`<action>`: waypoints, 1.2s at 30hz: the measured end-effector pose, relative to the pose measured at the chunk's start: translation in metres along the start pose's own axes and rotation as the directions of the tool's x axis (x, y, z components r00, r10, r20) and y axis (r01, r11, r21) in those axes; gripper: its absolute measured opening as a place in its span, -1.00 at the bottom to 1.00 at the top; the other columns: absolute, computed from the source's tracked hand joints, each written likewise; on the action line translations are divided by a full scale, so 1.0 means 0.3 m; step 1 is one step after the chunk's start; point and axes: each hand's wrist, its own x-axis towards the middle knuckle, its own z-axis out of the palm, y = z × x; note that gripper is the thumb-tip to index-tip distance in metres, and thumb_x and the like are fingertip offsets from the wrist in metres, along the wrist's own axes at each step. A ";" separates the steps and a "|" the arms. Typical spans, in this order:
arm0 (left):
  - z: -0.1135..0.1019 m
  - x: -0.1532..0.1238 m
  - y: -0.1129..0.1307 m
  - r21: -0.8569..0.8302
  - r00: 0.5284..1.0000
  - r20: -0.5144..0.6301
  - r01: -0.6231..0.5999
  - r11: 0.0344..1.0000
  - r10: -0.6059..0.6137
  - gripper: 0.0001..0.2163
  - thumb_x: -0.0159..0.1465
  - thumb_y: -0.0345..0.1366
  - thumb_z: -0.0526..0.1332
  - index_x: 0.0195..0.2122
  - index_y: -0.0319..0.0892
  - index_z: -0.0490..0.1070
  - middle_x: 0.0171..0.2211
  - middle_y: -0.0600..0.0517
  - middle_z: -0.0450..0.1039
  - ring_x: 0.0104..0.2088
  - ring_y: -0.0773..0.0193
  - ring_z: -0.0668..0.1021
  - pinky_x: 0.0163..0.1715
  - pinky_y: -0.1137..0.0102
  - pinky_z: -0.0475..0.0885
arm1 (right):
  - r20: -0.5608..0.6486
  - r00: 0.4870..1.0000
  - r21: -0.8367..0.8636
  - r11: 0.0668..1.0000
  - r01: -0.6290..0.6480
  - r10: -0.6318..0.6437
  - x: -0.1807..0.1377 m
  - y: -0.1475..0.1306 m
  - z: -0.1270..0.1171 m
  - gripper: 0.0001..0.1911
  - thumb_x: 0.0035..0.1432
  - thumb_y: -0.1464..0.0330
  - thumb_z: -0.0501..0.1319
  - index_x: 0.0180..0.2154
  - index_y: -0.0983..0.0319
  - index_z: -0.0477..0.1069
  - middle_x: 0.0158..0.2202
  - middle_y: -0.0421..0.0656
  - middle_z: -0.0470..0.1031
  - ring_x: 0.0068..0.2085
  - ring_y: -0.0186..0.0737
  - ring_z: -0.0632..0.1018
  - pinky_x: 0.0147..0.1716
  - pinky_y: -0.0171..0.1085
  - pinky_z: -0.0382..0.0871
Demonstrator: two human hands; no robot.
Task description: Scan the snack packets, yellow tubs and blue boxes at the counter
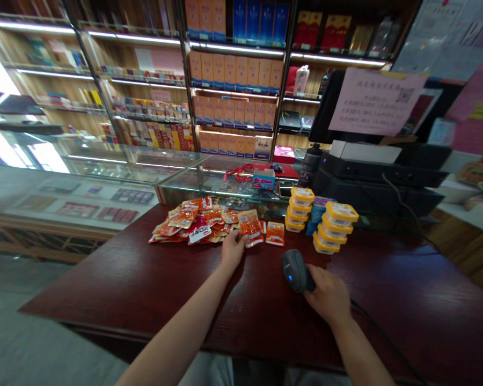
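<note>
My left hand [233,248] pinches an orange snack packet [251,229] at the edge of a heap of orange and red snack packets [197,221] on the dark red wooden counter [145,279]. One more packet [275,234] lies flat just right of it. My right hand [329,295] grips a dark grey barcode scanner [294,270] with a blue light, its head turned toward the packets. The scanner's cable [386,332] trails off to the right across the counter.
Stacks of yellow-lidded tubs [333,225] stand to the right of the packets. Behind them are a black till with a monitor [386,177], a dark bottle [309,163] and a glass display case [145,171]. Shelves of boxed goods [233,80] fill the back wall.
</note>
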 end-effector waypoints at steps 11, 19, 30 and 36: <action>0.272 -0.048 0.079 -0.266 0.846 0.377 0.488 0.831 -0.376 -0.82 -0.07 -0.45 0.42 -0.54 -0.31 0.40 -0.55 0.01 0.46 -0.53 0.36 0.54 -0.43 0.45 0.50 | -0.240 0.971 0.042 0.999 0.024 -0.013 -0.011 0.063 0.028 -0.68 -0.03 0.41 0.13 -0.16 0.25 0.39 -0.28 -0.09 0.57 -0.34 -0.13 0.56 -0.37 -0.26 0.32; 0.261 0.032 0.058 0.409 0.939 0.338 -0.088 0.908 -0.061 -0.91 0.17 -0.41 0.19 -0.36 -0.25 0.50 -0.44 -0.05 0.50 -0.39 0.22 0.54 -0.26 0.26 0.46 | -0.209 0.977 0.087 0.996 -0.020 0.038 -0.011 0.046 0.004 -0.69 -0.02 0.42 0.12 -0.18 0.26 0.41 -0.29 -0.09 0.57 -0.34 -0.13 0.55 -0.35 -0.25 0.30; 0.161 0.266 0.026 0.730 0.829 0.553 -0.530 0.432 0.084 -0.58 0.10 -0.29 0.28 0.01 -0.20 0.39 0.02 -0.24 0.40 0.07 -0.10 0.38 0.08 0.13 0.19 | -0.070 0.995 0.129 0.990 -0.062 0.071 -0.008 0.038 0.010 -0.72 0.00 0.42 0.12 -0.18 0.21 0.41 -0.24 -0.08 0.57 -0.28 -0.13 0.55 -0.29 -0.25 0.32; 0.091 0.302 0.042 0.790 0.843 0.538 -0.516 0.332 0.030 -0.59 -0.04 -0.25 0.39 -0.13 -0.18 0.48 -0.05 -0.26 0.44 0.03 -0.12 0.41 0.02 0.18 0.27 | -0.045 0.998 0.129 0.991 -0.039 0.045 -0.005 0.047 0.017 -0.69 -0.02 0.40 0.13 -0.17 0.22 0.42 -0.22 -0.07 0.57 -0.28 -0.14 0.55 -0.30 -0.27 0.32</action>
